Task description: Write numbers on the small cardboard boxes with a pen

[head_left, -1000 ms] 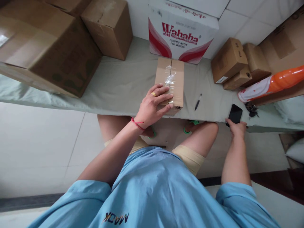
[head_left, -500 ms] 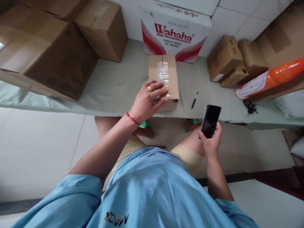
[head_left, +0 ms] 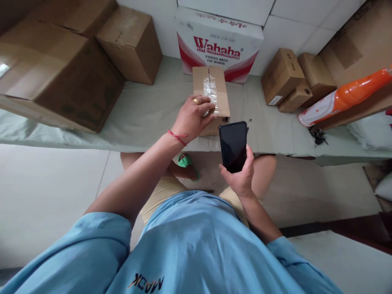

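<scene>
A small cardboard box (head_left: pixel 221 90) stands on the pale green cloth, with shiny clear tape (head_left: pixel 210 87) along its top seam. My left hand (head_left: pixel 194 116) rests at the box's near edge, fingers bent over the taped top and thumb close to the front edge; the exact contact under the fingers is hidden. In my right hand (head_left: pixel 243 173) is a black smartphone (head_left: pixel 233 145), its dark screen facing up toward me. The phone is just in front and to the right of the box and covers most of a pen.
A white and red water carton (head_left: pixel 219 53) stands behind the box. Large cardboard boxes (head_left: pixel 73 81) are at the left, smaller boxes (head_left: pixel 281 77) at the right. Near the right edge lie an orange and white bottle-shaped object (head_left: pixel 346 98) and keys (head_left: pixel 318 135) on the cloth-covered surface (head_left: pixel 147 118).
My right hand has brought the phone leftward and up, close to the box, over the pen. My left hand stays on the box, its fingers now more bent.
</scene>
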